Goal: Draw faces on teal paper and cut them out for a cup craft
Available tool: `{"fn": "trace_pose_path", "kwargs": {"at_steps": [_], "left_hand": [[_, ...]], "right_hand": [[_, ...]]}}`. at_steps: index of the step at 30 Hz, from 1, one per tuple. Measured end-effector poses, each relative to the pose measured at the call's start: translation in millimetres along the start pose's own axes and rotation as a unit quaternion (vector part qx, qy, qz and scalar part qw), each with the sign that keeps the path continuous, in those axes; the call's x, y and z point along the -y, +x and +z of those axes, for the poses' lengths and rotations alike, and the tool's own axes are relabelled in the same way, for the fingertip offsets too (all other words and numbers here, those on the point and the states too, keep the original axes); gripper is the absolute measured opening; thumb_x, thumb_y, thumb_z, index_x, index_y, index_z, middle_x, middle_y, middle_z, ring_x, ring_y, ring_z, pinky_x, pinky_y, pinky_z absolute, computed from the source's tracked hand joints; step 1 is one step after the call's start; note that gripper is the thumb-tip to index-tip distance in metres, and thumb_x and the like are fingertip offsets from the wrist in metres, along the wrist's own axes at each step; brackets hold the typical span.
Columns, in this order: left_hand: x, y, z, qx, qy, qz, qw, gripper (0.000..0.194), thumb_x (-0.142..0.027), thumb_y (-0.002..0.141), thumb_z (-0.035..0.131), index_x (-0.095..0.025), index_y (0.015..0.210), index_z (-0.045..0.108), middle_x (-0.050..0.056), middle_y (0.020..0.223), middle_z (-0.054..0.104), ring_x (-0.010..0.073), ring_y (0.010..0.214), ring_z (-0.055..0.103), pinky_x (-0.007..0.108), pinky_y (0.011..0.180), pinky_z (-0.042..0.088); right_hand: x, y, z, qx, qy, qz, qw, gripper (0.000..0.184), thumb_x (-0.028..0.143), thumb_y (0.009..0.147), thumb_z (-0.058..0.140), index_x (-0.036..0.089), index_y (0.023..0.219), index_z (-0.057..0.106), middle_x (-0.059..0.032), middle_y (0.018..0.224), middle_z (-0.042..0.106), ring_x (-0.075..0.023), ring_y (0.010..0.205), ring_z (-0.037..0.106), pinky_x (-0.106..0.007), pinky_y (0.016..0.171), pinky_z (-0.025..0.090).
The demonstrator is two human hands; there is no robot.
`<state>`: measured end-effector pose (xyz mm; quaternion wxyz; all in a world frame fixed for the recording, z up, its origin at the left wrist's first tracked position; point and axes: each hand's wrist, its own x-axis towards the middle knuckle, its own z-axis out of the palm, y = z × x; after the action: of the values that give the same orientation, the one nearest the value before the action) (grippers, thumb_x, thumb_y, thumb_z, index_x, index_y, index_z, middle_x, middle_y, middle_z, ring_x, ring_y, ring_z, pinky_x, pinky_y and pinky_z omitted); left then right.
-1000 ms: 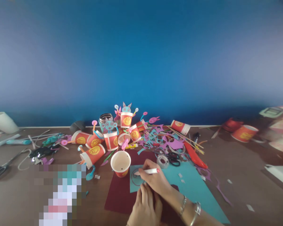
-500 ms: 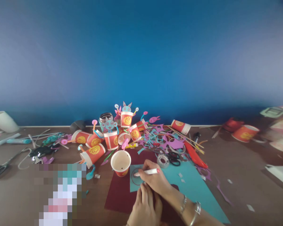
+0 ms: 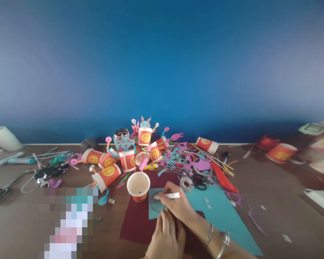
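A white marker with a red end [image 3: 174,195] is gripped in my right hand [image 3: 175,201], its tip at a small square of light blue paper [image 3: 152,214]. On that square a dark round outline with a small curl inside shows beside the tip. My left hand [image 3: 166,232] lies with fingers stretched out over the square's lower right edge, just below the right hand. Dark red paper [image 3: 135,225] lies under the square. An upright paper cup [image 3: 138,186] stands at the square's upper left, its inside bare but for small dark spots in the wall.
Behind are several cups with paper faces and arms [image 3: 127,160], and a heap of paper scraps [image 3: 183,158]. Tape [image 3: 187,183], black-handled scissors [image 3: 199,182] and a red tool [image 3: 223,178] lie right of centre. A larger light blue sheet [image 3: 226,216] spreads rightward. Cups [image 3: 281,153] stand far right.
The marker tip has shifted slightly within the round outline, first hiding and then showing the small curl. My left hand stays in place.
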<state>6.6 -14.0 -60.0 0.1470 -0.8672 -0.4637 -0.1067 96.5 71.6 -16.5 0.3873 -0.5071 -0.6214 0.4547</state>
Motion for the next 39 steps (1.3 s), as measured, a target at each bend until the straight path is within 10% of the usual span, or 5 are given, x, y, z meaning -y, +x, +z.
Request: {"fn": "trace_pose_path", "kwargs": {"at_steps": [39], "left_hand": [[0.0,0.8,-4.5,0.017,-0.006,-0.006,1.000,0.079,-0.069,0.064,0.057,-0.010,0.117,0.056,0.023,0.111,0.063,0.0354,0.106,0.057,0.044,0.085,0.047]], "right_hand": [[4.1,1.8,-0.9,-0.029,-0.013,0.023,0.999,0.020,0.022,0.071,0.055,0.020,0.056,0.042,0.0065,0.047,0.045,-0.0094,0.047,0.041,-0.020,0.045,0.033]]}}
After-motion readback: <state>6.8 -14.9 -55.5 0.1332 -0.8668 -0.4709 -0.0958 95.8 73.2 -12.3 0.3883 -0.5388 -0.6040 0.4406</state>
